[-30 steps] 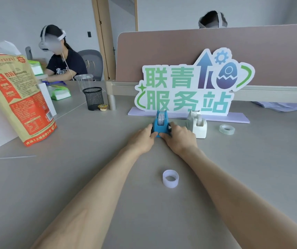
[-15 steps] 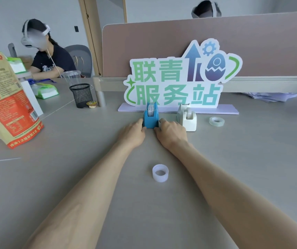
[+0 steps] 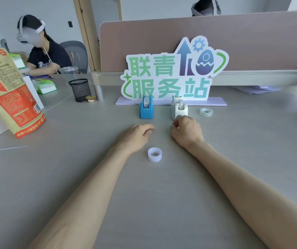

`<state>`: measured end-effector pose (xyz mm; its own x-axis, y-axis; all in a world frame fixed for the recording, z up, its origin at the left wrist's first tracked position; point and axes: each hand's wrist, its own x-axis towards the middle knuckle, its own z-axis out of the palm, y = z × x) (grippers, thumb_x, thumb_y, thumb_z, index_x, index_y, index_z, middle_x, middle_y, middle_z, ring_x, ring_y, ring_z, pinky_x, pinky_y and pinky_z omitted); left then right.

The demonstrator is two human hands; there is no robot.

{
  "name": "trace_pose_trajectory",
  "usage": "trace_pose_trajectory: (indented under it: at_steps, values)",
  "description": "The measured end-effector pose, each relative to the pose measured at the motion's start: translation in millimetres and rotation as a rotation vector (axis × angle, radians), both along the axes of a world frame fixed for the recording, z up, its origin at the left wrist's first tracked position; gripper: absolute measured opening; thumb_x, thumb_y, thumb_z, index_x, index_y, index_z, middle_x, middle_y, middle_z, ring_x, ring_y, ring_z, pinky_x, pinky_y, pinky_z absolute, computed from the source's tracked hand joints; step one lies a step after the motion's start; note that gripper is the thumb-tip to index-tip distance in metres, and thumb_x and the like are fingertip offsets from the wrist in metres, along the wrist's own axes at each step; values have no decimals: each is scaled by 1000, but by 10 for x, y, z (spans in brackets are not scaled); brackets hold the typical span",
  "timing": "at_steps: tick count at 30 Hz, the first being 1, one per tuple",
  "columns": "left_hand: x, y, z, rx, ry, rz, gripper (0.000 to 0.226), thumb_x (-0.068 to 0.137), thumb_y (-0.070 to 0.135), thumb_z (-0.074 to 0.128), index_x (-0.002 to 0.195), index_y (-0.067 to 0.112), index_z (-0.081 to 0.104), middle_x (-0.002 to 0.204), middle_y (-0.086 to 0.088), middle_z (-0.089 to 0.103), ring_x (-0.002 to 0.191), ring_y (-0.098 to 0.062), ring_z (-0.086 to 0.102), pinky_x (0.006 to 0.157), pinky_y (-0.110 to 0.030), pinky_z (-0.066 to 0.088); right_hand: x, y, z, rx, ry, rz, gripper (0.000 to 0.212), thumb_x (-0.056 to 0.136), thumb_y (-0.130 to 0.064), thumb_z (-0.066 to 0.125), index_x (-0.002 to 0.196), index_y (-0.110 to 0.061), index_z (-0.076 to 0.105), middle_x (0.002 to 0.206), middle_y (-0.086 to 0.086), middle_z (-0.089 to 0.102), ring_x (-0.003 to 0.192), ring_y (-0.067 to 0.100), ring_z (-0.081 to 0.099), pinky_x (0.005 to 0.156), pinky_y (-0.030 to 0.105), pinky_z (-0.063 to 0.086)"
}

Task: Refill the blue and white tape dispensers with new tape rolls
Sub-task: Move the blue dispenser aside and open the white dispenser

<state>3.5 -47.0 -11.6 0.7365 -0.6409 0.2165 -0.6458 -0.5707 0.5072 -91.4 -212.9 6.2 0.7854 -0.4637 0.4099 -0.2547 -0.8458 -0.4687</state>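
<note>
The blue tape dispenser (image 3: 146,109) stands on the grey desk with a roll in it, in front of the sign. To its right stands the white tape dispenser (image 3: 179,108). A clear tape roll (image 3: 206,111) lies flat right of the white one. An empty white core ring (image 3: 154,154) lies between my forearms. My left hand (image 3: 137,135) rests on the desk below the blue dispenser, fingers curled, holding nothing. My right hand (image 3: 186,131) is curled just in front of the white dispenser, its fingertips at the dispenser's base.
A green and white standing sign (image 3: 172,74) and a pink divider (image 3: 180,42) close the back. A black mesh cup (image 3: 80,89) and a tan and red bag (image 3: 9,90) stand at left. A seated person (image 3: 41,51) is at far left.
Both hands have let go of the blue dispenser and drawn back toward me. My right hand has shifted right, in front of the white dispenser.
</note>
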Motion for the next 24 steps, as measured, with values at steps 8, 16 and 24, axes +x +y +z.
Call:
trace_pose_trajectory:
  at_steps: [8,16,24]
  values:
    - [-496,262,285,-201,335,-142,57,68,77,44,98,33,65,103,14,65,102,-3,58,93,-26,44,29,-68,63,202,-73,-61,17,85,-20,53,87,-9,65,96,14,70,90,38,61,76,37,49]
    - [-696,358,198,-11,-15,-74,30,72,58,68,79,31,57,74,17,58,74,-5,55,66,-30,47,-69,35,60,48,6,12,20,86,-15,50,89,-2,63,97,20,67,90,41,59,71,36,45]
    - [236,185,159,-58,-40,414,23,77,36,53,83,14,58,91,-3,63,96,-32,56,68,-34,48,-16,49,3,-119,106,51,26,89,-17,47,106,-1,59,110,17,58,109,35,49,81,39,48]
